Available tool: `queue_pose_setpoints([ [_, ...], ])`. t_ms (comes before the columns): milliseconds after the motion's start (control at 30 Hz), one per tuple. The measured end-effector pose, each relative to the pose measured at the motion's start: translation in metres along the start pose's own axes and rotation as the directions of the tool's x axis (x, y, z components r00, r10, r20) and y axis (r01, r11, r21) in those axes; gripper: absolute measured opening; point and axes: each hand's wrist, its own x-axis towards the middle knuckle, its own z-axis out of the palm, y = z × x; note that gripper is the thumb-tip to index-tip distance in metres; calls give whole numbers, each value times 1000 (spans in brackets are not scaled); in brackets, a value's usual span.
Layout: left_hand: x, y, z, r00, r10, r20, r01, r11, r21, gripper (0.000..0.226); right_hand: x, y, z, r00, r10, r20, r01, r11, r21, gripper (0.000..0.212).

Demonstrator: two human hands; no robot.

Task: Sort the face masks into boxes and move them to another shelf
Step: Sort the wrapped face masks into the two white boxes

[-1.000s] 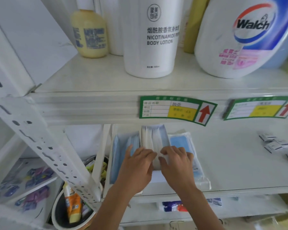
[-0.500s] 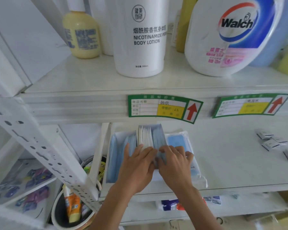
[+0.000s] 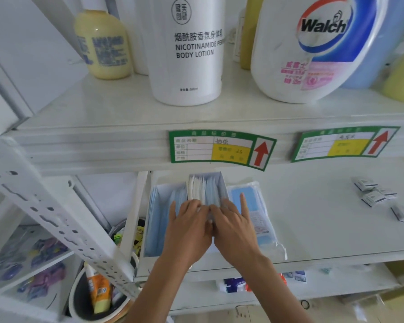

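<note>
A white open box [image 3: 142, 231] lies on the middle shelf [image 3: 324, 229] and holds blue face masks [image 3: 160, 213] standing on edge. A stack of blue and white masks [image 3: 207, 187] stands upright in the box's right part. My left hand [image 3: 188, 229] and my right hand [image 3: 233, 227] press together on the near end of that stack, fingers curled over it. Right of the box lies a clear plastic pack of blue masks [image 3: 252, 206], partly under my right hand.
Small white packets [image 3: 373, 194] lie at the shelf's right. The upper shelf carries a body lotion bottle [image 3: 187, 50], a yellow bottle [image 3: 103, 45] and a Walch jug [image 3: 313, 47]. Green price tags [image 3: 219, 149] mark its edge. A bucket with tubes [image 3: 96, 297] stands lower left.
Both hands have pushed the mask stack further into the box and closed tighter together on it. The view has drifted right and slightly up.
</note>
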Motion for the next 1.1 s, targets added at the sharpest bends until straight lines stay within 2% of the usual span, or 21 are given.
queue_pose_setpoints([
  [133,2,1,-2,999,-31,11,30,998,54,29,0,7,1,999,-48,15,44,976,215,38],
  [333,6,6,-1,998,-62,10,61,996,59,28,-4,8,4,997,67,-39,-42,891,453,43],
  [400,7,7,-1,997,-72,-12,72,996,51,31,-2,10,6,996,64,-69,-29,904,426,39],
  [500,8,7,0,995,-90,-46,92,995,47,37,-1,11,7,990,57,-130,-4,927,376,18],
  [567,9,8,0,993,-108,-47,110,993,50,42,-1,12,9,986,81,-144,-23,929,369,12],
  [700,12,8,0,991,-129,-43,131,989,65,49,3,18,11,979,174,-104,-108,881,461,29],
  [767,13,8,1,989,-142,-50,145,988,55,48,6,22,13,961,267,-68,-187,813,551,31],
  [867,17,10,2,984,-176,-38,177,984,23,49,7,24,16,953,304,-16,-229,752,618,33],
  [967,22,11,3,979,-205,-22,205,979,11,47,4,26,15,970,240,-38,-167,774,611,41],
  [1100,25,12,5,974,-226,-23,226,974,9,29,-5,27,12,988,53,-144,13,907,422,42],
])
